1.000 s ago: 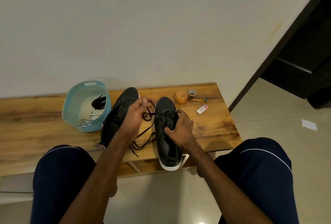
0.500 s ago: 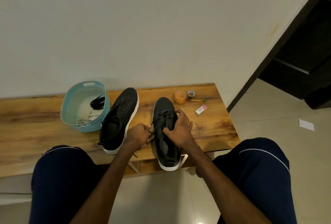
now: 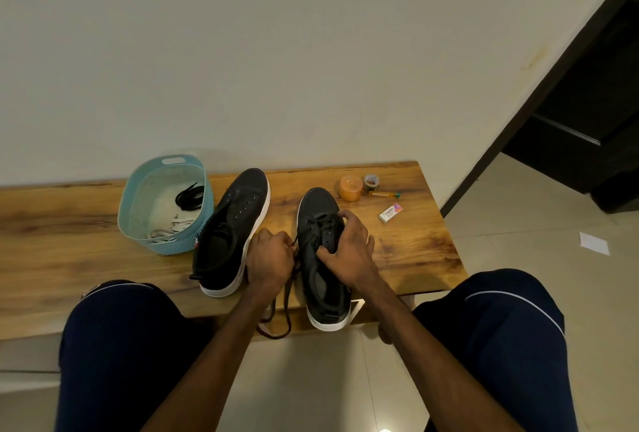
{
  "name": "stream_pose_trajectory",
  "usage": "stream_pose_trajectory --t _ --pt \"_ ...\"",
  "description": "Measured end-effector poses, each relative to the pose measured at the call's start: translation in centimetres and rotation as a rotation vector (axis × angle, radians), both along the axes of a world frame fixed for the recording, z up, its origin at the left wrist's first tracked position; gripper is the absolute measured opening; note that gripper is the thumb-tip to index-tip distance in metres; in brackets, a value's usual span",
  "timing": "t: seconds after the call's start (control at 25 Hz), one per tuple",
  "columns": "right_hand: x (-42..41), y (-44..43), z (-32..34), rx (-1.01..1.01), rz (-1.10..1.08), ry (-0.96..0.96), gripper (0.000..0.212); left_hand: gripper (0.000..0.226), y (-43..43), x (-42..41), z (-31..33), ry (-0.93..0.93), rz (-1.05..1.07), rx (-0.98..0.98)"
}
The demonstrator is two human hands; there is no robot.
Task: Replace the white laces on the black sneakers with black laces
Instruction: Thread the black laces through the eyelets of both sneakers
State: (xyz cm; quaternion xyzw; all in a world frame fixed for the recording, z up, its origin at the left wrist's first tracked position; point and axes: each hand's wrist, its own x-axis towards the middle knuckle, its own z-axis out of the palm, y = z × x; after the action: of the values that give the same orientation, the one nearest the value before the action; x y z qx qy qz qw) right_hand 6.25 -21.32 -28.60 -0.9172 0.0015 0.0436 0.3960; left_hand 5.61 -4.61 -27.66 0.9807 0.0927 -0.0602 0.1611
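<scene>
Two black sneakers [image 3: 232, 231] side by side, right one half-laced, black lace [image 3: 285, 300] dangling

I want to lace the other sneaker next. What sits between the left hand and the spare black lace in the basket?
The unlaced left sneaker lies between the left hand and the basket. The spare black lace sits behind the basket's near wall, so the hand must go over both.

Basket [image 3: 138, 224] left of two sneakers [image 3: 231, 224] on the bench [image 3: 415, 252].
</scene>
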Motion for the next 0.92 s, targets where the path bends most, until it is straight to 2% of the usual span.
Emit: stream_pose_trajectory --t 0.08,0.12,0.2,0.28,0.36,0.4,0.48,0.56,0.68,0.84,0.92 --pt "0.0 0.0 0.1 -0.013 0.014 -0.012 0.083 0.022 0.0 0.6 0.3 -0.082 0.047 -0.064" --pt "0.0 0.0 0.3 -0.018 0.023 -0.015 0.084 0.022 0.2 1.1 0.7 -0.102 0.104 -0.182" --pt "0.0 0.0 0.9 -0.036 0.043 -0.018 0.083 0.029 0.7 2.1 2.2 -0.068 0.264 -0.641" --pt "0.0 0.3 1.7 -0.079 0.065 -0.089 0.074 0.033 1.5 2.5 5.0 0.042 0.406 -1.127" --pt "-0.4 1.1 2.7 -0.082 0.069 -0.284 0.051 0.03 2.5 2.7 7.6 0.13 0.396 -1.499" --pt "-0.8 1.9 3.3 -0.02 0.06 -0.363 0.037 0.028 3.1 2.8 8.7 0.135 0.358 -1.672" --pt "-1.8 4.2 4.7 0.198 0.081 -0.333 0.024 0.028 3.9 2.8 10.4 0.112 0.282 -1.943" --pt "-2.8 6.2 5.2 0.333 0.197 -0.177 0.033 0.029 4.4 2.4 11.5 0.083 0.249 -2.081" --pt "-3.2 7.0 4.9 0.346 0.31 -0.031 0.041 0.032 5.1 1.9 12.1 0.061 0.29 -2.174" --pt "-2.6 7.1 5.2 0.434 0.212 -0.032 0.051 0.033 5.5 1.2 12.4 0.129 0.321 -2.155" --pt "-2.5 7.8 5.4 0.416 0.269 -0.002 0.049 0.033 5.2 0.9 12.3 0.148 0.322 -2.133"
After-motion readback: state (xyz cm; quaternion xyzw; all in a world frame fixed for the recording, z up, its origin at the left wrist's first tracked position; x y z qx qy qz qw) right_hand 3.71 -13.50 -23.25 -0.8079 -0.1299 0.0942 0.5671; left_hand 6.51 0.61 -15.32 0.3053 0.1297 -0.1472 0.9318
